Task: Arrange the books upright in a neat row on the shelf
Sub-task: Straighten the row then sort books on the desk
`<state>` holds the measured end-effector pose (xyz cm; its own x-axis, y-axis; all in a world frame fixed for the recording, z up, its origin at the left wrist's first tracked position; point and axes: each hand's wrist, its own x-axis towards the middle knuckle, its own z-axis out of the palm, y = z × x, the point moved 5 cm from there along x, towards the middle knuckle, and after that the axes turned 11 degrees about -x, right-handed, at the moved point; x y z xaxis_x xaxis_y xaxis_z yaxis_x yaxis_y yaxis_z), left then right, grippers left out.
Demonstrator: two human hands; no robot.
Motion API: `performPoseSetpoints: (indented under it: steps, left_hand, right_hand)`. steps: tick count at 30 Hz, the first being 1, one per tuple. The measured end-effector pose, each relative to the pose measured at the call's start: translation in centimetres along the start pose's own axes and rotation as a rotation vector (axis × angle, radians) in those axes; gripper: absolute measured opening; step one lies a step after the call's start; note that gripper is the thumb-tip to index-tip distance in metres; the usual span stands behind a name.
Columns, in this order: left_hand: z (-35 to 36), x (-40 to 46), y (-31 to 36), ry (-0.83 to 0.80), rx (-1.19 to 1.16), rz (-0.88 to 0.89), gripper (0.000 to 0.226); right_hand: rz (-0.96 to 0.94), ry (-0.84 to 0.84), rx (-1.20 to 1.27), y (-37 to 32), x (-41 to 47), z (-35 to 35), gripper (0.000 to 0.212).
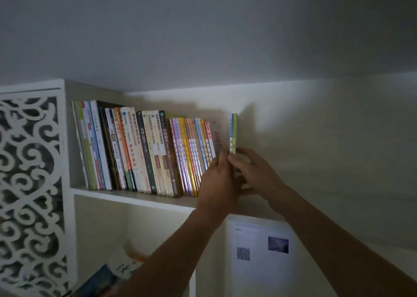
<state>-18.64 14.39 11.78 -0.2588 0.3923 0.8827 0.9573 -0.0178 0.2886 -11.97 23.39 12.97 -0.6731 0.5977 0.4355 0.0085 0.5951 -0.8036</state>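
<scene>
Green and blue thin books are held upright at the right end of the shelf, apart from the leaning row of books. Their lower part is pinched by the right hand, fingers curled round them. The left hand is pressed against the row's last book; its grip cannot be told. A white fretwork panel stands at the left.

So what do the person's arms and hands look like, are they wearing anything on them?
Both arms are bare as far as the picture shows: no sleeves, gloves or watch are visible. The left hand and the right hand carry no rings that I can make out, though the light is dim and the picture slightly blurred.
</scene>
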Motion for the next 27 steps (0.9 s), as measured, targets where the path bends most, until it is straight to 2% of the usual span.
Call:
performPoseSetpoints:
  steps: [2,4,6,9,12,14,18,20,22,25,27]
  left_hand:
    - [-0.3,0.2,-0.9,-0.146,-0.071,-0.035,0.06]
    - [-1.4,0.6,-1.5,-0.246,-0.092,-0.074,0.045]
    - [-3.1,1.9,-1.5,-0.149,0.023,-0.02,0.036]
    - [-4.8,4.4,-1.2,0.04,0.247,0.002,0.036]
    - [-4.6,6.0,-1.3,0.043,0.345,-0.061,0.059]
    - [-4.5,6.2,-1.2,0.04,0.357,-0.084,0.061]
    - [-4.5,6.3,-0.7,0.092,0.349,-0.072,0.033]
    - [-4.7,6.4,-0.5,0.123,0.364,-0.043,0.028]
    - [-4.9,6.1,-0.3,0.151,0.311,-0.013,0.029]
    - [-5.3,5.5,0.0,0.127,0.106,0.03,0.037]
    - [-6.6,4.9,0.3,0.182,0.02,0.087,0.039]
  right_hand:
    - [-0.054,0.034,-0.137,0.6,0.8,0.3,0.039]
    - [-0.119,0.06,-0.225,0.7,1.3,0.6,0.036]
    - [-0.171,0.067,-0.273,0.7,1.7,1.1,0.034]
    - [-0.206,0.085,-0.419,0.3,2.1,1.7,0.044]
    - [-0.186,0.077,-0.4,0.6,2.4,1.7,0.046]
    - [-0.183,0.069,-0.374,1.0,2.4,1.7,0.048]
    - [-0.225,0.104,-0.448,1.5,2.3,1.7,0.04]
    - [-0.259,0.138,-0.485,1.5,2.3,1.7,0.036]
    - [-0.275,0.168,-0.478,1.5,2.0,1.7,0.034]
    - [-0.26,0.169,-0.419,1.8,1.8,1.5,0.034]
    - [-0.258,0.144,-0.411,1.5,1.6,1.6,0.035]
